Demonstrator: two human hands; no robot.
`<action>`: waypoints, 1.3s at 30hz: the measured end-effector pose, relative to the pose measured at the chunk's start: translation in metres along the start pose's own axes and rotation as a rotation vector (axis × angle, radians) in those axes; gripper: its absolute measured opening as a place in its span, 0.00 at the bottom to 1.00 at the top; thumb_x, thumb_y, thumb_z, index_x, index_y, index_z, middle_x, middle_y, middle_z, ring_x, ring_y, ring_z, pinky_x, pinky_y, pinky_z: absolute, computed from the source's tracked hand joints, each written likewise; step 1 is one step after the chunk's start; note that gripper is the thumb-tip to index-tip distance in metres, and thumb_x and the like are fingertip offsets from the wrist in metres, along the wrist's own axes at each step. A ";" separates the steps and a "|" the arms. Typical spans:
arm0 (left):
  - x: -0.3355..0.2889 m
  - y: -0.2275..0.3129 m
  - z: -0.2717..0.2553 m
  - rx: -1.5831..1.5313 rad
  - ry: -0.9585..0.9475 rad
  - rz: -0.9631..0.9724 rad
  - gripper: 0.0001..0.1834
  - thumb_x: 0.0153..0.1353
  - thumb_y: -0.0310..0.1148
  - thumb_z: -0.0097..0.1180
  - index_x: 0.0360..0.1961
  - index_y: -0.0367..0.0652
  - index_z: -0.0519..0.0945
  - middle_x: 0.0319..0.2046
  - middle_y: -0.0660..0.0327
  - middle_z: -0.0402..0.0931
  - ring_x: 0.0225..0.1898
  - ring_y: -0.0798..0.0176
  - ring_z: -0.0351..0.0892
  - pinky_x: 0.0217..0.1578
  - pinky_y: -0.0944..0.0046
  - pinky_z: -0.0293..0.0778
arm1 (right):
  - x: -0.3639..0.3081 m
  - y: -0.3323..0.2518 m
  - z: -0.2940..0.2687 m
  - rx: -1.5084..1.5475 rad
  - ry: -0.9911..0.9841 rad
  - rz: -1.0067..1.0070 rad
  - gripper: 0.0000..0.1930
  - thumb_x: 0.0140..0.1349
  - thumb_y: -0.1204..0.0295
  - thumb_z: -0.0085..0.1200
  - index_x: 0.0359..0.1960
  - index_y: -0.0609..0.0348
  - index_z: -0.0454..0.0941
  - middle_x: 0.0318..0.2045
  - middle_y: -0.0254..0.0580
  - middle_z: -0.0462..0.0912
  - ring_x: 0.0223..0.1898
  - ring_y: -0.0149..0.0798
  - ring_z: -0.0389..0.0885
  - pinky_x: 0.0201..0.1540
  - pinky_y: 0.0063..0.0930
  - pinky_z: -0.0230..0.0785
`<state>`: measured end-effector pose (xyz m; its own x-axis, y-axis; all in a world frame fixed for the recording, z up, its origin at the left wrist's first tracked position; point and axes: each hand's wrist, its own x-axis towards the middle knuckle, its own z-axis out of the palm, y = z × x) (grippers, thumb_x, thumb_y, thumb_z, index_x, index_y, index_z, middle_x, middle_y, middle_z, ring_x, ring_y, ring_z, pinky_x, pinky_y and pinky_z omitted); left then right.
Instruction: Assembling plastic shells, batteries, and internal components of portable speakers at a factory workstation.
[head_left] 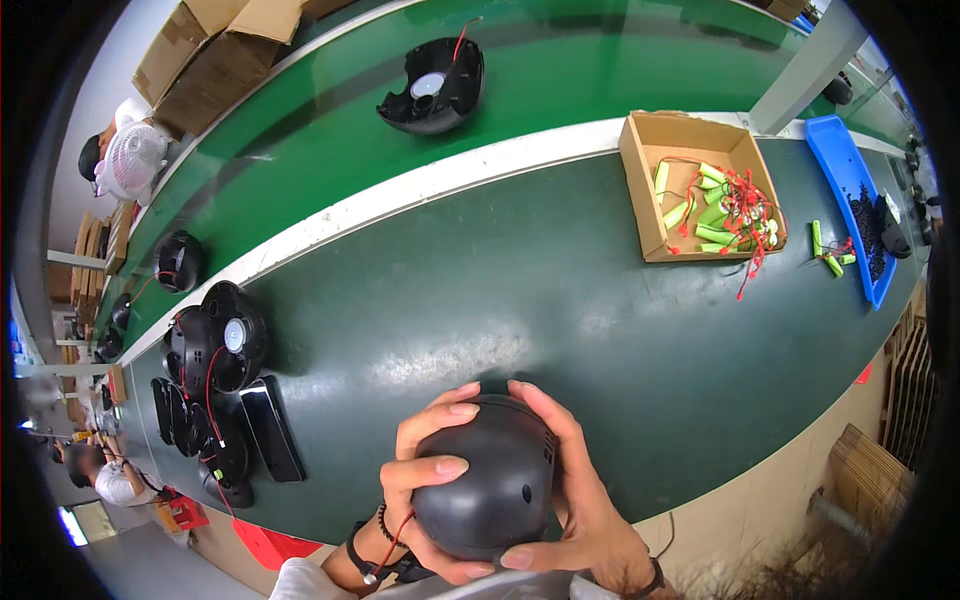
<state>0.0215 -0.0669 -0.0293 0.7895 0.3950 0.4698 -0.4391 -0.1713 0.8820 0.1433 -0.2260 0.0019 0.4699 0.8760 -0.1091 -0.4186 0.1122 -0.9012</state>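
Note:
Close to me, above the near edge of the green table, I hold a rounded black plastic housing (pixel 482 485) with a small hole and slots in its side. My left hand (pixel 402 478) wraps its left side, fingers spread over the top. From the right, my right hand (pixel 588 500) grips it, with the thumb at the bottom front. A thin red wire (pixel 396 540) hangs by my left wrist, its end over the wristband. The housing's underside is hidden.
Several open black housings (pixel 198 350) with red wires lie at left beside a dark phone (pixel 270 430). A cardboard box (pixel 640 200) holds green battery cells; a blue tray (pixel 835 160) holds small black parts. Behind, a green conveyor belt (pixel 600 60) carries a half housing (pixel 440 105). Another person (pixel 115 480) sits far left.

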 end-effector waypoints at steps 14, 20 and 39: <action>-0.004 -0.011 -0.007 -0.081 0.025 0.026 0.51 0.44 0.57 0.83 0.66 0.56 0.68 0.68 0.34 0.64 0.70 0.19 0.65 0.67 0.19 0.66 | 0.007 0.001 -0.004 0.057 0.015 -0.007 0.58 0.48 0.62 0.83 0.79 0.65 0.61 0.78 0.65 0.56 0.80 0.60 0.55 0.80 0.52 0.48; 0.020 0.007 -0.008 -0.010 -0.031 -0.088 0.52 0.46 0.52 0.82 0.70 0.49 0.68 0.71 0.33 0.62 0.72 0.23 0.65 0.69 0.21 0.63 | 0.011 0.009 0.003 -0.561 0.173 -0.436 0.50 0.57 0.50 0.72 0.78 0.59 0.65 0.79 0.71 0.55 0.80 0.63 0.56 0.81 0.58 0.49; 0.004 0.039 0.011 0.039 -0.055 -0.161 0.99 0.24 0.56 0.94 0.84 0.46 0.26 0.83 0.37 0.39 0.84 0.39 0.45 0.79 0.42 0.53 | 0.011 0.000 0.010 0.746 0.303 -0.338 0.35 0.78 0.47 0.34 0.71 0.65 0.71 0.69 0.56 0.77 0.69 0.55 0.76 0.73 0.54 0.70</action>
<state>0.0122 -0.0815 0.0069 0.8708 0.3706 0.3229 -0.2892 -0.1451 0.9462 0.1407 -0.2119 0.0049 0.8029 0.5896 -0.0875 -0.5691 0.7146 -0.4069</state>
